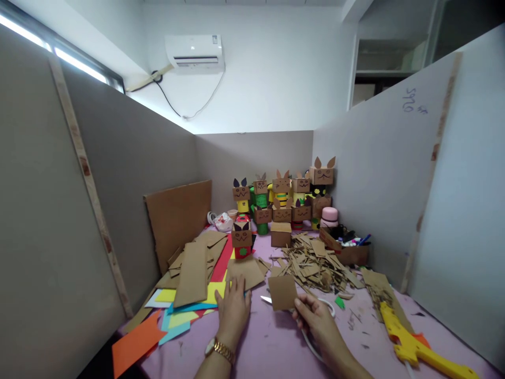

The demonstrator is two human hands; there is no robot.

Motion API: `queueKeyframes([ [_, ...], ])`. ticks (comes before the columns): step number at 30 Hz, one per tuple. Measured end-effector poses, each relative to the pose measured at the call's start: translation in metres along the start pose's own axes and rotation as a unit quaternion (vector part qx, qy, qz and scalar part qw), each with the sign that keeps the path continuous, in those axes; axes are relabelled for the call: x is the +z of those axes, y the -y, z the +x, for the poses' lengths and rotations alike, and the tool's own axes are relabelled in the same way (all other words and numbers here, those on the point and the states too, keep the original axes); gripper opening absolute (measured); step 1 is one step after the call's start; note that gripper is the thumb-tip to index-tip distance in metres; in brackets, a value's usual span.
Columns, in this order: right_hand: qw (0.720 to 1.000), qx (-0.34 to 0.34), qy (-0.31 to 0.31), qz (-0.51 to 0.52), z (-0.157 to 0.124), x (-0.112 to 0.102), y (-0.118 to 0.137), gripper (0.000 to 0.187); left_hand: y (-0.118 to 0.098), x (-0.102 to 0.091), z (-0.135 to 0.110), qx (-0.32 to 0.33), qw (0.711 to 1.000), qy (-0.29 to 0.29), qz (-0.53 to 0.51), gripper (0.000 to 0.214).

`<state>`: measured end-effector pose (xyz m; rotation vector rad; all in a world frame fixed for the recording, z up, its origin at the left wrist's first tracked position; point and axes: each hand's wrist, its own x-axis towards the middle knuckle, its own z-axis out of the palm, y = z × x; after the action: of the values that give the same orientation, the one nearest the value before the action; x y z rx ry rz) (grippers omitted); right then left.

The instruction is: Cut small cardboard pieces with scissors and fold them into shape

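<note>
My left hand [234, 309] lies flat with its fingers apart, its fingertips at the edge of a piece of cardboard [245, 271] and beside yellow paper [215, 292]. A small square of brown cardboard [282, 292] is pinched between the thumb and fingers of my right hand [314, 316]. Behind that square a pair of scissors [266, 299] shows a blade tip on the left and white handle loops around my right hand. Whether my fingers also grip the scissors is hidden.
Cardboard strips and sheets [192, 273] overlap coloured paper on the left. Scraps [315, 266] are heaped right of centre. A yellow glue gun [410, 342] lies at right. Box-headed animal figures [281, 184] stand stacked at the back, near a box of pens [351, 252].
</note>
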<state>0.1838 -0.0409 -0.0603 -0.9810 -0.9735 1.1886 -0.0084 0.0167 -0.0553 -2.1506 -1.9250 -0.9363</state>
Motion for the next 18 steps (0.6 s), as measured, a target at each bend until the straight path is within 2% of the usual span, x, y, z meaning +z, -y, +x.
queueKeyframes([
  [6, 1.0, 0.015, -0.004, 0.027, 0.002, -0.002, -0.003, 0.036, -0.006, -0.012, -0.006, 0.06, 0.998, 0.007, 0.01, 0.03],
  [12, 0.995, 0.029, -0.018, 0.095, 0.003, -0.004, 0.005, 0.033, -0.014, -0.033, -0.01, 0.131, 0.991, -0.014, 0.004, 0.034],
  [15, 0.99, 0.04, -0.022, 0.135, 0.002, -0.007, 0.01, 0.032, -0.017, -0.034, -0.016, 0.234, 0.971, -0.038, -0.015, 0.035],
  [18, 0.985, 0.055, -0.018, 0.162, 0.001, -0.009, 0.011, 0.033, -0.024, -0.029, -0.023, 0.359, 0.93, -0.053, -0.058, 0.034],
])
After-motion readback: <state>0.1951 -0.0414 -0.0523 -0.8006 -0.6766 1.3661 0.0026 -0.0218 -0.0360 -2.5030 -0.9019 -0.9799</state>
